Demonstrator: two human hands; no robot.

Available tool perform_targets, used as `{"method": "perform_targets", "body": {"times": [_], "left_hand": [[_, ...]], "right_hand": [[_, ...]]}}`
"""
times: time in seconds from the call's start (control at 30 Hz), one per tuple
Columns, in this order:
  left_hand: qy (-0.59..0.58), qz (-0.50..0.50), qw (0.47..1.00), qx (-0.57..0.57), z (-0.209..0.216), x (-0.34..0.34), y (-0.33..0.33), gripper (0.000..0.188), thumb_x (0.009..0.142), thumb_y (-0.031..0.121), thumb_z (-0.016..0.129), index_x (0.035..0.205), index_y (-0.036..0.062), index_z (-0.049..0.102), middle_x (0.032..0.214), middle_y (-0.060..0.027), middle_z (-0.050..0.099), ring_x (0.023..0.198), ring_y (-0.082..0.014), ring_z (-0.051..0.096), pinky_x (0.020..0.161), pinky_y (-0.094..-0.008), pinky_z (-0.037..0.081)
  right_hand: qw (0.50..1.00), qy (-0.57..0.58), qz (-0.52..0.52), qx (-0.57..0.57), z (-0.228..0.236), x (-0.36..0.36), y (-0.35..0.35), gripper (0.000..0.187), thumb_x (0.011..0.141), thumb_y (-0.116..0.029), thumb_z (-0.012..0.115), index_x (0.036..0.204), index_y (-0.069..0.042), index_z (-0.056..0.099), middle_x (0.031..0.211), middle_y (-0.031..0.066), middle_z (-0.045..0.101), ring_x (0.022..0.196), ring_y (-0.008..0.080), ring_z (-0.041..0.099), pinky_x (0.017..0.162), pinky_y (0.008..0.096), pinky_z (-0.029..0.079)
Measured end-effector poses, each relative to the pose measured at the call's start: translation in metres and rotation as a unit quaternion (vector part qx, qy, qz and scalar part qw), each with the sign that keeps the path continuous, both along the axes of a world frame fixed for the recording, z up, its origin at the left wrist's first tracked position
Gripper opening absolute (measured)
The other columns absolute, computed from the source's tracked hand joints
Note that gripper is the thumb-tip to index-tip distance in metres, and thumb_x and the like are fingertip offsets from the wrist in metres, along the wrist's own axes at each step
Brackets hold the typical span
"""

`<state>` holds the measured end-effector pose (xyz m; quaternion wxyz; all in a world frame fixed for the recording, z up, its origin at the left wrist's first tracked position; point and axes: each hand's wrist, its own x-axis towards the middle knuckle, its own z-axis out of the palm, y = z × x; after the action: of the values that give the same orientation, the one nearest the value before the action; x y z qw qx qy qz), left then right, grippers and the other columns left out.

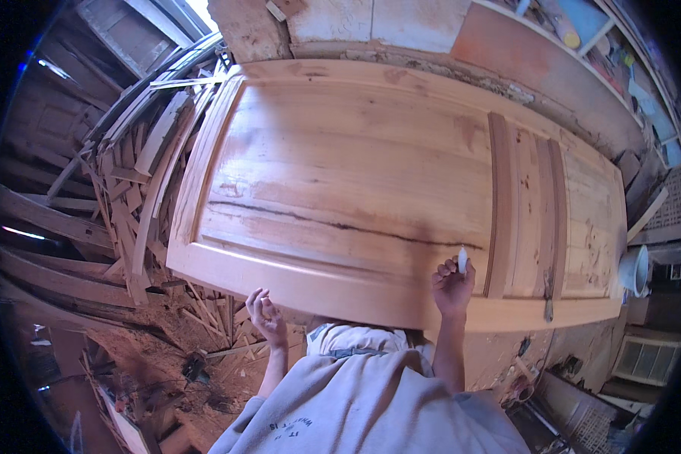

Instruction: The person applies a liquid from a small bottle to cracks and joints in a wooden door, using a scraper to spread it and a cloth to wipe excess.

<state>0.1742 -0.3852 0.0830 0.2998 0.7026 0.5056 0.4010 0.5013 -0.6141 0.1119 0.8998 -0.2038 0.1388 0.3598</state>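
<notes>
A large panelled wooden door (pixel 340 174) lies flat in front of me. Along its big panel runs a long dark crack (pixel 340 225). In my right hand (pixel 452 286) is a small white tapered thing, perhaps a glue bottle (pixel 462 261), with its narrow tip pointing away from me near the crack's right end. The fingers are closed around its lower part, so its full shape is hidden. My left hand (pixel 268 318) hovers by the door's near edge, fingers loosely bent and apart, holding nothing.
Offcuts and wood strips (pixel 140 181) pile up at the left, beside the door. A white bucket (pixel 634 271) stands by the door's right end. At the far right, shelves (pixel 594 38) hold assorted items. Wood shavings and scraps (pixel 197 401) litter the floor at lower left.
</notes>
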Motion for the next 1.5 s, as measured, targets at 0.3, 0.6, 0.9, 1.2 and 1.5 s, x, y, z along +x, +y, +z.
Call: {"method": "perform_targets", "body": {"times": [0.3, 0.6, 0.9, 1.2, 1.5], "left_hand": [[-0.007, -0.052, 0.997, -0.064, -0.033, 0.056, 0.035, 0.019, 0.097, 0.014, 0.055, 0.103, 0.0001, 0.066, 0.117, -0.0184, 0.054, 0.107, -0.0314, 0.057, 0.093, -0.0400, 0.046], [0.083, -0.060, 0.992, -0.070, -0.048, 0.057, 0.040, 0.023, 0.096, 0.021, 0.059, 0.103, 0.0003, 0.068, 0.121, -0.0173, 0.051, 0.093, -0.0253, 0.056, 0.082, -0.0359, 0.048], [0.088, -0.025, 0.986, -0.136, -0.062, 0.045, 0.031, 0.021, 0.093, 0.022, 0.062, 0.097, 0.0030, 0.071, 0.116, -0.0169, 0.054, 0.095, -0.0265, 0.056, 0.078, -0.0348, 0.050], [0.090, -0.017, 0.988, -0.125, -0.062, 0.046, 0.029, 0.023, 0.093, 0.024, 0.061, 0.097, 0.0044, 0.073, 0.118, -0.0165, 0.051, 0.083, -0.0226, 0.057, 0.069, -0.0317, 0.049], [0.093, 0.041, 0.991, -0.082, -0.071, 0.052, 0.016, 0.016, 0.086, 0.009, 0.068, 0.096, -0.0020, 0.072, 0.116, -0.0186, 0.056, 0.090, -0.0254, 0.057, 0.076, -0.0366, 0.050]], "right_hand": [[0.996, -0.064, -0.005, -0.062, 0.011, 0.121, 0.109, 0.028, 0.097, -0.030, 0.056, 0.101, -0.003, 0.057, 0.088, 0.0059, 0.060, 0.080, 0.0156, 0.061, 0.070, 0.0251, 0.056], [0.996, -0.059, 0.008, -0.070, -0.059, 0.224, 0.250, 0.025, 0.095, -0.025, 0.058, 0.104, -0.001, 0.057, 0.092, 0.0094, 0.063, 0.083, 0.0169, 0.062, 0.075, 0.0254, 0.057], [0.974, -0.135, 0.088, -0.159, -0.089, 0.252, 0.439, 0.020, 0.096, -0.026, 0.059, 0.107, -0.009, 0.056, 0.083, 0.0030, 0.058, 0.074, 0.0151, 0.056, 0.070, 0.0289, 0.051], [0.870, -0.371, 0.111, -0.304, -0.105, 0.279, 0.584, 0.023, 0.098, -0.024, 0.057, 0.107, -0.003, 0.055, 0.080, 0.0038, 0.059, 0.070, 0.0141, 0.059, 0.063, 0.0295, 0.053], [0.708, -0.556, 0.036, -0.435, -0.126, 0.293, 0.631, 0.026, 0.097, -0.024, 0.058, 0.104, 0.001, 0.055, 0.076, 0.0081, 0.062, 0.057, 0.0133, 0.062, 0.044, 0.0281, 0.053]]}}
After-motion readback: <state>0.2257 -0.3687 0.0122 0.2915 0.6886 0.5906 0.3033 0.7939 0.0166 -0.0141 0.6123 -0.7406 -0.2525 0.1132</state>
